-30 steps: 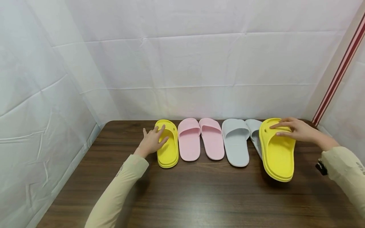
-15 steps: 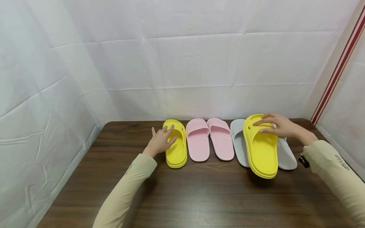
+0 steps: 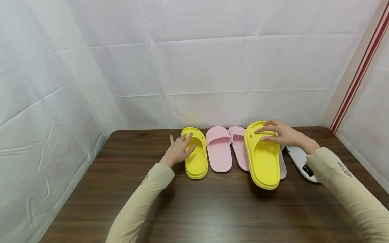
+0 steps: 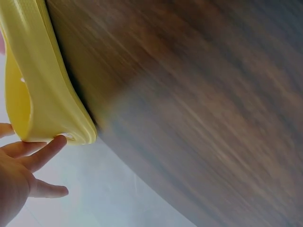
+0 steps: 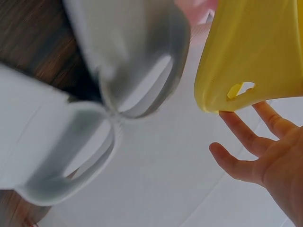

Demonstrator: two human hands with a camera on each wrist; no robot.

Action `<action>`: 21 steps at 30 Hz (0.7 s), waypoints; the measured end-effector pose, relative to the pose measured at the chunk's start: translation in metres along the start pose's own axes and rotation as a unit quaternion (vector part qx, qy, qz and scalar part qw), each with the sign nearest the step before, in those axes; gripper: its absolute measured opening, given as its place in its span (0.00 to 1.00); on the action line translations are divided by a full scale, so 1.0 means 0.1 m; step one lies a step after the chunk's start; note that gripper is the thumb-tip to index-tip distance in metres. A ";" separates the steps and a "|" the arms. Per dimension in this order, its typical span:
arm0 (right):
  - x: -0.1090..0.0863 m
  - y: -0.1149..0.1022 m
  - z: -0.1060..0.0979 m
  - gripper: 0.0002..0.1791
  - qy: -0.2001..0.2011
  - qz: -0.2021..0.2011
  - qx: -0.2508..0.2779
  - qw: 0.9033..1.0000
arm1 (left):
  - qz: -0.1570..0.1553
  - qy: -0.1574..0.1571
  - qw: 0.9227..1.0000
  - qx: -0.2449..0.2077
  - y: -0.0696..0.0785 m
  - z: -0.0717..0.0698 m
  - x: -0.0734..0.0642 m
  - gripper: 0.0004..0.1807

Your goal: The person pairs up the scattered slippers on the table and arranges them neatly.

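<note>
My left hand (image 3: 179,151) lies with spread, straight fingers on the strap and outer side of a yellow slipper (image 3: 196,165). In the left wrist view, fingertips touch this slipper (image 4: 52,85) near a strap hole, while one finger stands apart from it. My right hand (image 3: 288,136) pinches a second yellow slipper (image 3: 265,165) at its strap and toe, tilted and raised in front of the row. The raised slipper partly covers a pink slipper (image 3: 240,152) and a grey slipper (image 3: 282,167). Another pink slipper (image 3: 219,155) lies beside the left yellow one.
A second grey slipper (image 3: 294,156) lies at the row's right end, partly hidden by my right sleeve. The slippers stand along the back edge of a dark wooden table (image 3: 212,212). White cloth (image 3: 197,67) hangs behind, with a red stripe (image 3: 360,72) at right.
My left hand and the yellow slipper under it have moved right, and the pink and grey slippers have shifted right too. My right hand has carried its yellow slipper left, across the grey slippers.
</note>
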State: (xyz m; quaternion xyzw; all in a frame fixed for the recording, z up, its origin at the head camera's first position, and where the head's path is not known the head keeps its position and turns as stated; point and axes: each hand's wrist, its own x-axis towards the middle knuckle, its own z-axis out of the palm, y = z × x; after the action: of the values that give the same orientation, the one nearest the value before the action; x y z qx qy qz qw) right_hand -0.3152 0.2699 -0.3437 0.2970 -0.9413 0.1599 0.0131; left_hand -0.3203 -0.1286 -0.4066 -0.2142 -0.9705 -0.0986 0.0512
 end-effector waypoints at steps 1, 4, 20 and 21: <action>0.02 -0.01 0.01 0.20 0.001 -0.001 -0.003 1.000 | 0.002 0.000 1.000 -0.001 0.01 0.01 0.01 0.32; 0.07 -0.04 0.03 0.20 0.007 -0.010 -0.008 1.000 | 0.010 0.006 1.000 -0.003 0.03 0.02 0.03 0.32; 0.36 -0.29 0.17 0.21 0.001 -0.037 0.002 0.999 | 0.036 0.020 0.998 -0.037 0.10 0.08 0.08 0.29; 0.38 -0.31 0.18 0.21 0.001 -0.041 0.003 0.999 | 0.038 0.018 0.998 -0.041 0.10 0.09 0.08 0.29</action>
State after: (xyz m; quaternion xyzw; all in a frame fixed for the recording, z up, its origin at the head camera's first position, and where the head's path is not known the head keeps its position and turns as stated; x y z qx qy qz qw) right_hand -0.3276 0.2191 -0.3471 0.3356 -0.9277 0.1624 0.0201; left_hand -0.3242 -0.1144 -0.4124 -0.2508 -0.9557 -0.1399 0.0638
